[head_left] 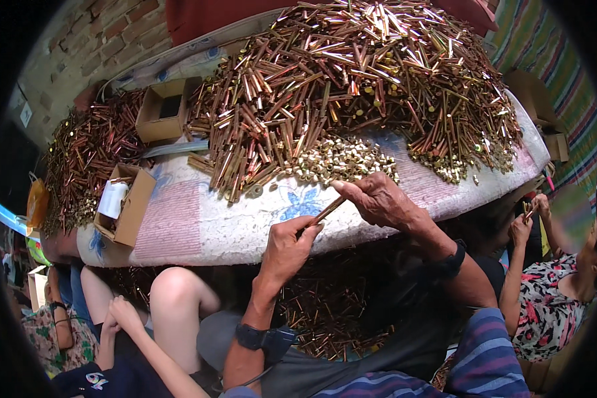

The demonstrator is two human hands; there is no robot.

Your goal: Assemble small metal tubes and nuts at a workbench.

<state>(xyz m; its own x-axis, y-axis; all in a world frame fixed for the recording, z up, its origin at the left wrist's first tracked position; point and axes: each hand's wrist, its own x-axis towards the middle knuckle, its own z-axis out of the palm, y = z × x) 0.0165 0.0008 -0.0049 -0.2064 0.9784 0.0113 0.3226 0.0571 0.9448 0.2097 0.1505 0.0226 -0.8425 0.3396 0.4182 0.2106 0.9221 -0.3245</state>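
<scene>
Over the near edge of the table, my left hand is closed round the lower end of a thin copper-coloured metal tube. My right hand pinches around its upper end; whether a small part is also between those fingers is hidden. The tube slants up to the right between both hands. Just beyond my right hand lies a heap of small gold and whitish ring-like caps. Behind them rises a large pile of similar shiny copper and gold tubes.
Two cardboard boxes stand left, beside another tube pile. A padded, patterned cloth covers the table. More tubes lie below its edge. One person works at right; another's bare knees are close at left.
</scene>
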